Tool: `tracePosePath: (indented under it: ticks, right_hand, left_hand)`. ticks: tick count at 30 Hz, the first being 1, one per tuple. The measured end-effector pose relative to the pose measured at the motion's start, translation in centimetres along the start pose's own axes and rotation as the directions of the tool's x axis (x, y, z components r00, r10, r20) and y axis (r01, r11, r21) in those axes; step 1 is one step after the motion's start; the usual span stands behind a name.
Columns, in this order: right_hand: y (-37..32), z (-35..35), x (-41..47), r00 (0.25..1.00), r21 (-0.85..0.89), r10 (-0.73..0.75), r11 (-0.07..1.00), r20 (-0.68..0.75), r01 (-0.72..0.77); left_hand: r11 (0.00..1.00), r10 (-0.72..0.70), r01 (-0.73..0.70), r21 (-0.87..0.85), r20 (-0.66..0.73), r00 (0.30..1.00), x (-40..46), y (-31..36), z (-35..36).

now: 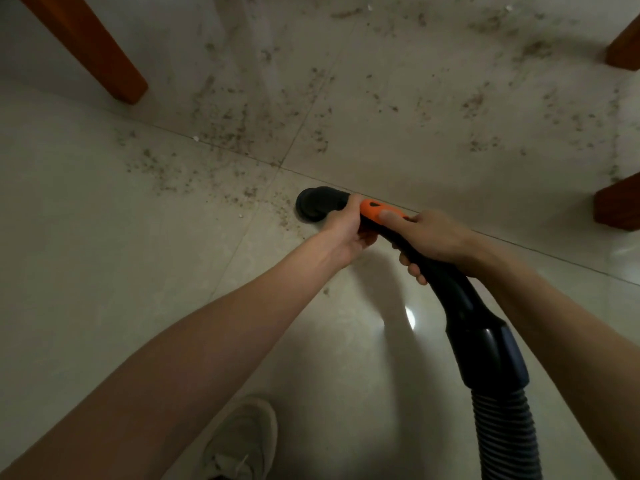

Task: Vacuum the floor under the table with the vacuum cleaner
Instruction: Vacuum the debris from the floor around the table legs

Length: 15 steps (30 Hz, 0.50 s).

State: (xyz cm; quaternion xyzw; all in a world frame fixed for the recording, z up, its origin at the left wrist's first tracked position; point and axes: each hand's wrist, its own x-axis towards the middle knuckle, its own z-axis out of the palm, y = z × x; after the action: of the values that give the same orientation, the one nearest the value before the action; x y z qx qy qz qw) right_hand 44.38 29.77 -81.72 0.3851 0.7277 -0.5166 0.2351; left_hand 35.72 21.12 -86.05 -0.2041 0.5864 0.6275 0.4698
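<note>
Both hands hold the black vacuum wand (460, 299) low over the pale tiled floor (104, 237). My left hand (346, 230) grips the wand just behind its round black nozzle (317, 204), which sits on the floor at a tile joint. My right hand (433, 237) wraps the handle farther back, thumb resting on the orange slider (375, 209). A ribbed grey hose (502, 434) runs from the wand to the lower right. Dark crumbs and dust (235, 126) lie scattered on the tiles beyond and left of the nozzle.
An orange-brown wooden leg (97, 50) slants down at the upper left. Two more wooden legs stand at the right edge, one far (623, 51) and one near (618, 206). My pale shoe (242, 441) is on the floor at the bottom.
</note>
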Motion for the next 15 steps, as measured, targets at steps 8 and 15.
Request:
tracePosePath:
  ticks: [8, 15]
  right_hand:
    - [-1.8, 1.1, 0.4, 0.998, 0.016, 0.017, 1.0, -0.057, -0.017]
    - [-5.1, 2.8, 1.9, 0.998, 0.069, 0.013, 0.998, -0.06, -0.009]
  left_hand:
    - [0.999, -0.001, 0.0, 0.033, 0.019, 1.0, 0.7, 1.8, -0.9]
    - [0.999, 0.048, -0.048, 0.002, -0.008, 0.999, 2.8, 4.1, -2.3]
